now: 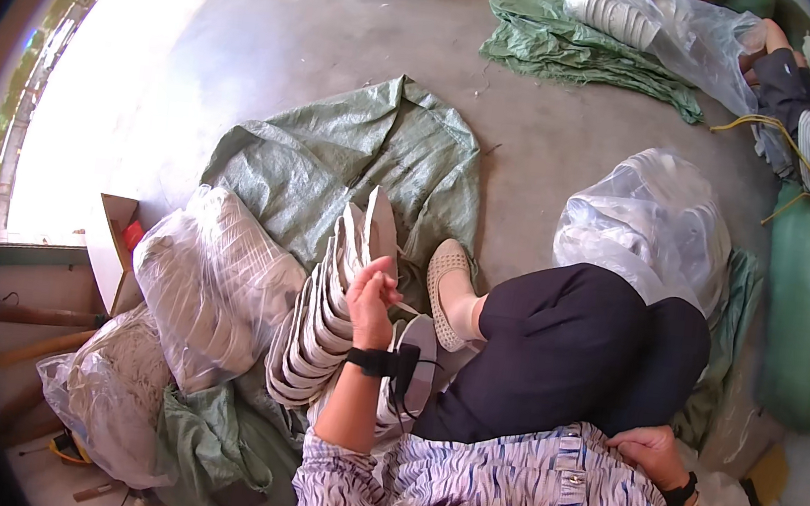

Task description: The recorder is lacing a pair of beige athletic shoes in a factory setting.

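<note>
Nearest the camera, a patterned shirt (486, 502) filled the near side of a nested row of what looked like white shoe uppers (307, 350). Left of that row sat a clear plastic bag (209, 266) packed with pale pieces, while a green woven sack (345, 166) spread beyond the row. The row itself curved in an arc, and the left hand (372, 299) was over its right edge, fingers curled inward; whether they touched or gripped an upper could not be told. Just right of the row was a beige perforated shoe (444, 282), and farther right a second plastic bag (643, 225). Well to the row's right, the right hand (650, 453) rested at the shirt's hem, fingers bent; whether they pinched cloth could not be told. If the row was untied, which stayed unclear, a sideways knock from the left hand or the shoe could have fanned the uppers apart.
</note>
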Action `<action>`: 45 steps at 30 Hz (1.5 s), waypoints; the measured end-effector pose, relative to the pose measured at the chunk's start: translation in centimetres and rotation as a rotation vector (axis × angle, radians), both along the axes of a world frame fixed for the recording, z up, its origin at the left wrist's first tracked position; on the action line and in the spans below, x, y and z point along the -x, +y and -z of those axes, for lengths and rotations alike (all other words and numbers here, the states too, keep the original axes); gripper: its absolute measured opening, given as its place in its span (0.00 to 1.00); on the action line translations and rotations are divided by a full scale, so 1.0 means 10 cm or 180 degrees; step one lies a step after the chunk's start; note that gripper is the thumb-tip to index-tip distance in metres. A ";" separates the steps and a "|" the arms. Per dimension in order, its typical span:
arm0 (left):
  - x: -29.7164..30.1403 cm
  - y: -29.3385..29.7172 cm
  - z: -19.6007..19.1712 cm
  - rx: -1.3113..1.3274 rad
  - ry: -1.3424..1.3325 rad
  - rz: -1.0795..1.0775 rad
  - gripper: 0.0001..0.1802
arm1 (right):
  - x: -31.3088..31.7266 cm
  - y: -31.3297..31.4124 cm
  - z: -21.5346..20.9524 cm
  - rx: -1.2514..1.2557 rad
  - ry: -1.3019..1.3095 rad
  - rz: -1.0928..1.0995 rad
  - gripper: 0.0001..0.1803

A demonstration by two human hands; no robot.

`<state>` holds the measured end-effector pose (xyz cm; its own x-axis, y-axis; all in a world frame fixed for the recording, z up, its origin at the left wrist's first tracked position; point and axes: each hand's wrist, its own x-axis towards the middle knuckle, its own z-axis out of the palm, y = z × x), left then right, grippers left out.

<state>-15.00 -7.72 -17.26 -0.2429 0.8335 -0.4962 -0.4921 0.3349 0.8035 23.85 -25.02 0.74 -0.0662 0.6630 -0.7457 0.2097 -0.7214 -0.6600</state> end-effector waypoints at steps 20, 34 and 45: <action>-0.07 -0.06 -3.25 -0.3160 0.0199 0.1917 0.23 | 1.17 1.05 -0.89 -0.2853 0.0219 -0.1863 0.33; 1.24 0.24 -3.76 -0.4051 0.0078 0.1044 0.21 | 1.36 1.19 -0.42 -0.1803 0.0478 -0.2317 0.28; 2.02 0.43 -4.30 -0.3215 0.5226 -0.1063 0.14 | 1.28 1.58 -0.29 -0.1181 0.2052 -0.1986 0.14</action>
<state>-35.16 -3.40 25.73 -0.0788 0.4507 0.8892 0.8735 -0.3986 0.2794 11.01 -9.25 3.66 -0.8085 0.5557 -0.1937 0.0024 -0.3259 -0.9454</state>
